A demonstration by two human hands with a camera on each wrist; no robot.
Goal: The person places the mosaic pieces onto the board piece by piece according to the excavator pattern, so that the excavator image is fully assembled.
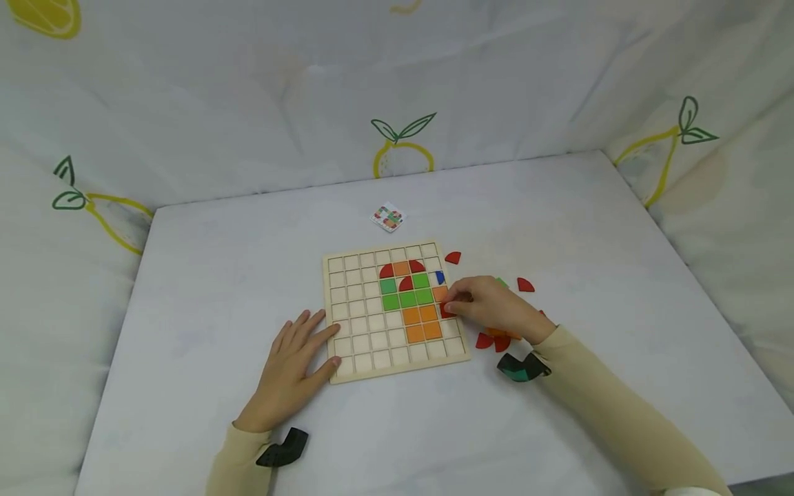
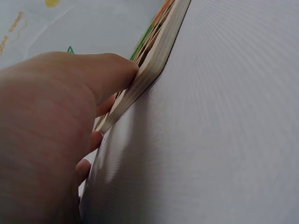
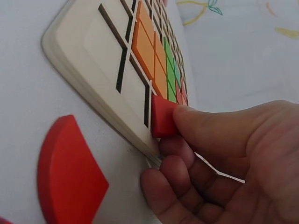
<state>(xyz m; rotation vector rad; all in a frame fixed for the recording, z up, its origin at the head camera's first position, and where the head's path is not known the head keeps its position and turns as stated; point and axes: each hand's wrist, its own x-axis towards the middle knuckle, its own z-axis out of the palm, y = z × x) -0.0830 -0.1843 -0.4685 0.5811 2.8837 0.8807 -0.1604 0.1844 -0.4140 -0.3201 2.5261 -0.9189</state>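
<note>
A square wooden grid board lies on the white table, with orange, green, red and blue tiles in some of its cells. At the board's left edge rests my left hand, fingers spread; in the left wrist view the thumb touches the frame near a corner. My right hand pinches a red tile between thumb and fingers at the board's right side. That tile sits at a cell beside the orange tiles. Part of the tile is hidden by the fingers.
Behind the board lies a small pattern card. Loose red quarter-round pieces and other coloured pieces are scattered right of the board, partly under my right hand. White cloth with lemon drawings borders the table's back and sides.
</note>
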